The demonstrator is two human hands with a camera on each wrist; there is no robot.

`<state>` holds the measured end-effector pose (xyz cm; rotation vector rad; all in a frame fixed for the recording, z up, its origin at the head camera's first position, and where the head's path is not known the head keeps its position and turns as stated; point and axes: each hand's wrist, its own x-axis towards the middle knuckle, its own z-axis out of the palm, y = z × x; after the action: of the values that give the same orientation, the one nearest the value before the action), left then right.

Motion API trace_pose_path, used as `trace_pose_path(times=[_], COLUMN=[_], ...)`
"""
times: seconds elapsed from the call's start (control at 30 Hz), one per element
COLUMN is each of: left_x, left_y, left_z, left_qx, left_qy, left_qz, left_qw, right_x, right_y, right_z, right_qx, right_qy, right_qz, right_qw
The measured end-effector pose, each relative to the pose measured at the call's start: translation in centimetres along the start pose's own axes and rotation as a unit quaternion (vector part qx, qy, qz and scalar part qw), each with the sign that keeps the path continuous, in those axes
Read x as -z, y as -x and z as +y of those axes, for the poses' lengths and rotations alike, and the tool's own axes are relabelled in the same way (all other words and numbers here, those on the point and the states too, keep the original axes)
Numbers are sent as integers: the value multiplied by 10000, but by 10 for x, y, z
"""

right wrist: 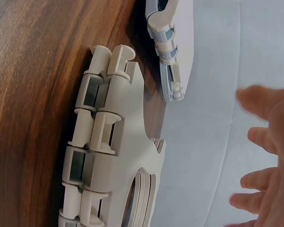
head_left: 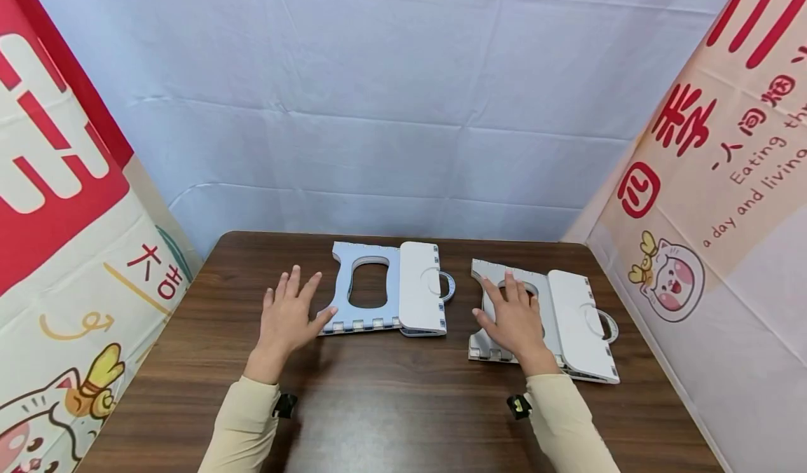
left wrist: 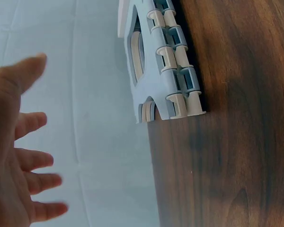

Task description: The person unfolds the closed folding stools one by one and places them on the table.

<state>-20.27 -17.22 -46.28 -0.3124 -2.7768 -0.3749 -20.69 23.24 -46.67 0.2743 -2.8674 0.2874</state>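
Observation:
Two folded plastic step stools lie flat on a brown wooden table. The light blue and white stool (head_left: 343,287) is left of centre, with a ring handle (head_left: 447,286) at its right end. To its right lies the grey and white stool (head_left: 574,319), with a similar ring handle (head_left: 609,326). My left hand (head_left: 286,322), fingers spread, hovers beside the blue stool's left end and holds nothing. My right hand (head_left: 517,322) is above the grey stool, its fingers spread and partly covering the oval opening. In the right wrist view, this hand (right wrist: 270,175) shows a gap from the stool's hinged edge (right wrist: 97,137).
The wooden table (head_left: 378,396) ends at a pale cloth backdrop (head_left: 378,144). Printed cloth panels stand along the left side (head_left: 82,263) and the right side (head_left: 712,249). A small black device (head_left: 286,406) sits at the left wrist, and another (head_left: 519,407) at the right.

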Motion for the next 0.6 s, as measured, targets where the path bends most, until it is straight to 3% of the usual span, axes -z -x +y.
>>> trace_pose_path(times=[0.17,0.33,0.47,0.6], left_x=[-1,-2,-2,-3], left_y=[0,1,1,2], left_z=[0,0,0,1], left_qx=[-287,-388,-426,-397], left_qy=[-147,-203,-217,-64], left_qz=[541,722,863,911], left_qw=[9980,9964,9951,9950], right_x=[-2,-2,-2,-2], right_y=[0,0,-1,1], right_z=[0,-1,-2,-5], right_qx=[358,522,505,306], right_qy=[215,246,211,-66], right_qz=[780,1134,1146,743], right_qw=[9961,9919,9919,9967])
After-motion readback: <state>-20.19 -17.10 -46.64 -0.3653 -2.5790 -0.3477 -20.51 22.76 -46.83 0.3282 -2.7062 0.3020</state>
